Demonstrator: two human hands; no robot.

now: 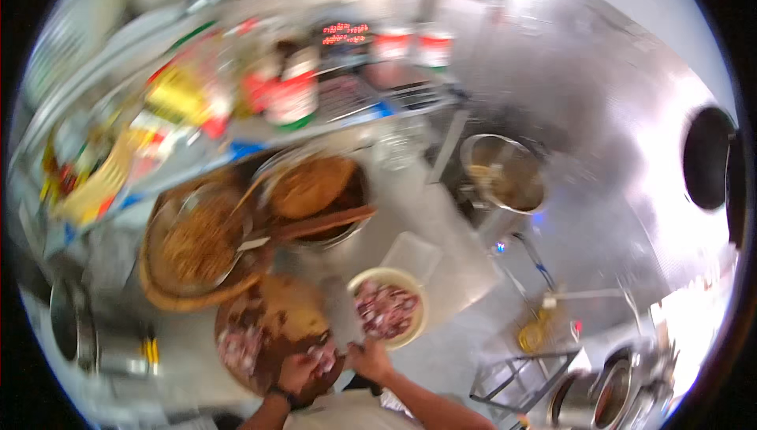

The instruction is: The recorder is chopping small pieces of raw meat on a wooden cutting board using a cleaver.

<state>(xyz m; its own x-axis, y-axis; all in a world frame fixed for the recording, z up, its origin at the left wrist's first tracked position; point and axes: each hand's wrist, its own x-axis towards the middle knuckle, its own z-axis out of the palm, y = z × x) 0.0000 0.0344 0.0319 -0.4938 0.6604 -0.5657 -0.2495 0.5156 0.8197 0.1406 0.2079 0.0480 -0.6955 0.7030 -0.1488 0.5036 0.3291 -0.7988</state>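
My left hand, with a dark band at the wrist, holds a piece of raw meat against the right side of a round wooden chopping board. My right hand is closed around what looks like a cleaver. Its grey blade is blurred and rises between the board and a cream bowl. More cut raw meat lies at the board's left edge. Chopped meat pieces fill much of the cream bowl, just beyond my right hand.
Behind the board, a wooden tub holds a bowl of brown crumbly food. A brown-filled pot stands beside it, and another pot farther right. Packets and cans line the shelf. A metal rack stands at lower right.
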